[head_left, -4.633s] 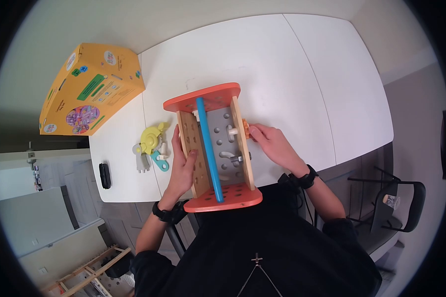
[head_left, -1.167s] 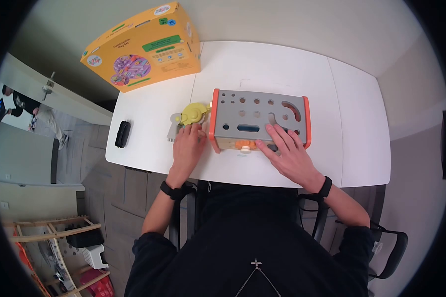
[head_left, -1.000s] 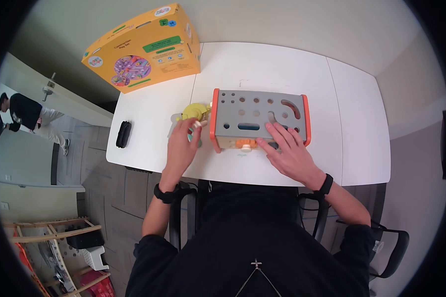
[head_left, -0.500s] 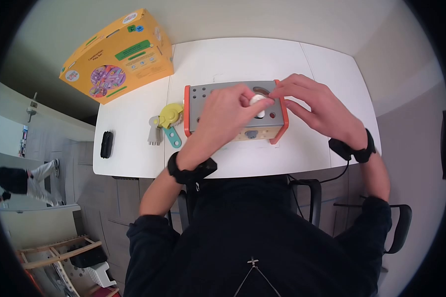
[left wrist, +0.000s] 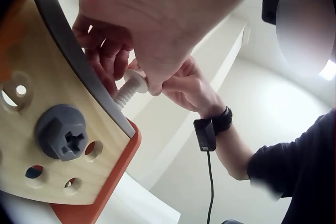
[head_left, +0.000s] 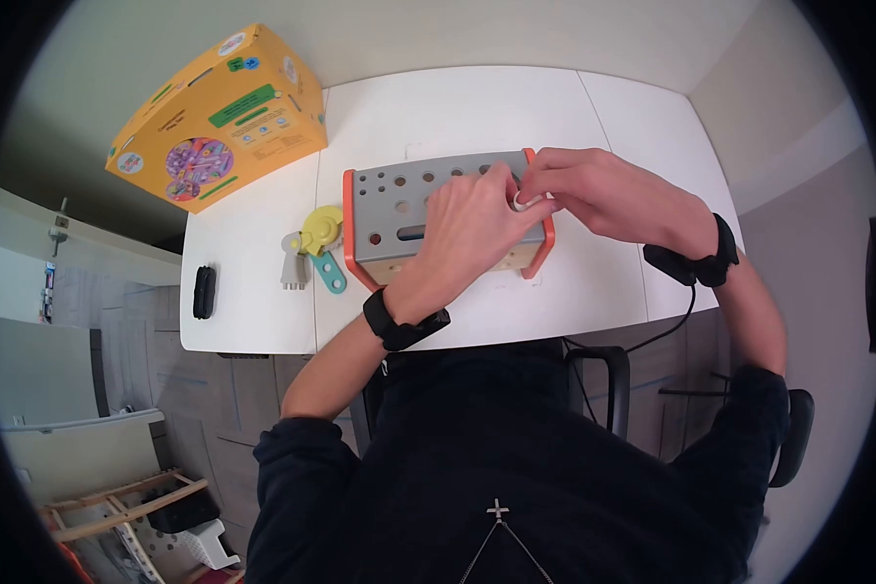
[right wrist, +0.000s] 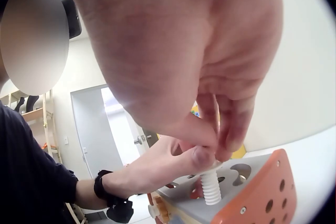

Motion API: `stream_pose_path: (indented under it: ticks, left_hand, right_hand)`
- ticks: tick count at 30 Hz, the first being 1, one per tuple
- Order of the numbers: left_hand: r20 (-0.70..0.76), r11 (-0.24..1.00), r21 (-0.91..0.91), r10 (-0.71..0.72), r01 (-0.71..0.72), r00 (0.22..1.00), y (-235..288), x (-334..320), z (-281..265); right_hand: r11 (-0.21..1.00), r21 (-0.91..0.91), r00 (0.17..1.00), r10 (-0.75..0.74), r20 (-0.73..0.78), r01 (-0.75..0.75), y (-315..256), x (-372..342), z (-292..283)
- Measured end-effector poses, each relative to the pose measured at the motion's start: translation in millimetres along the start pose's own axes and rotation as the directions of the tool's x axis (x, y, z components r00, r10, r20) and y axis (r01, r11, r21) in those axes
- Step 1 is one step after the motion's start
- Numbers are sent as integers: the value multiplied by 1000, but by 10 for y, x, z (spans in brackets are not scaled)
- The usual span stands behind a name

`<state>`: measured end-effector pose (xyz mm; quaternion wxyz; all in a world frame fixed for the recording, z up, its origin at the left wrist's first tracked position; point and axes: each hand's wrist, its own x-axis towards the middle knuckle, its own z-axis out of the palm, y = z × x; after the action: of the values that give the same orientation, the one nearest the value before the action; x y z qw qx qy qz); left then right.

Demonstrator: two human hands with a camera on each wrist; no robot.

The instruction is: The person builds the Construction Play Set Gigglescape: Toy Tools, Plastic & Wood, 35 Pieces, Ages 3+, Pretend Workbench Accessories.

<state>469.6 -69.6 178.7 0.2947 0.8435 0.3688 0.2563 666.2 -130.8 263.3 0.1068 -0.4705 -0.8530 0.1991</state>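
Clearly, the screw point(right wrist: 211, 190) is white, threaded.

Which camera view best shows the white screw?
Right wrist view: the white screw has its threaded length large and clear. Left wrist shows its flat top and some thread; the head view, only a small white part, the rest hidden.

White threaded screw point(right wrist: 211, 190), head up, over grey perforated panel point(head_left: 414, 194).

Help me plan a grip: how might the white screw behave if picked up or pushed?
The white screw is probably stiff: its threaded shank looks straight. The ridges should resist slipping. On its side, it might roll in an arc, its head being wider.
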Motion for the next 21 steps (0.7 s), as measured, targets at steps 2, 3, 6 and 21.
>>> stream_pose_path:
  ticks: [2, 3, 6, 21]
  left_hand:
    - [-3, 1000, 9, 28, -28, 1000, -18, -13, 20]
    - [-4, 999, 13, 42, -42, 999, -25, -26, 23]
    - [65, 997, 62, 41, -45, 997, -10, -70, -50]
    - [74, 972, -186, 157, -141, 985, -130, -107, -22]
  right_hand:
    - [1000, 22, 1000, -13, 12, 13, 5, 11, 3]
    - [999, 19, 1000, -26, 14, 26, 5, 10, 5]
    - [1000, -3, 999, -28, 25, 28, -6, -3, 10]
    - [872, -456, 982, 185, -27, -177, -113, 184, 151]
